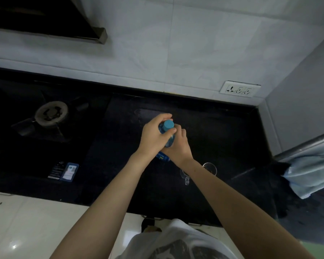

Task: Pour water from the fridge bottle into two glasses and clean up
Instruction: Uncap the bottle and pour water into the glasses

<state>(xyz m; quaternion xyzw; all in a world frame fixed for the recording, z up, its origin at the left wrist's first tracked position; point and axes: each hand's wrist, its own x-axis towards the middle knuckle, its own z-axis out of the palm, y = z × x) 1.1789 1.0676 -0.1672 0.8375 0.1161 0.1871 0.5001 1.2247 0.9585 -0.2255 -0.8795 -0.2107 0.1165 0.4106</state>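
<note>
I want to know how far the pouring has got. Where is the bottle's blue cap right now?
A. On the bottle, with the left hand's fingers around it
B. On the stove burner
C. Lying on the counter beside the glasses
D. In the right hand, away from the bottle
A: the blue cap sits on the bottle, the left hand curls around it, and the right hand holds the body.

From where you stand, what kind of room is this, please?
Most likely a home kitchen. A gas burner sits in the dark countertop, a wall socket is set in the tiled backsplash, and a cloth hangs on a rail to the right.
</note>
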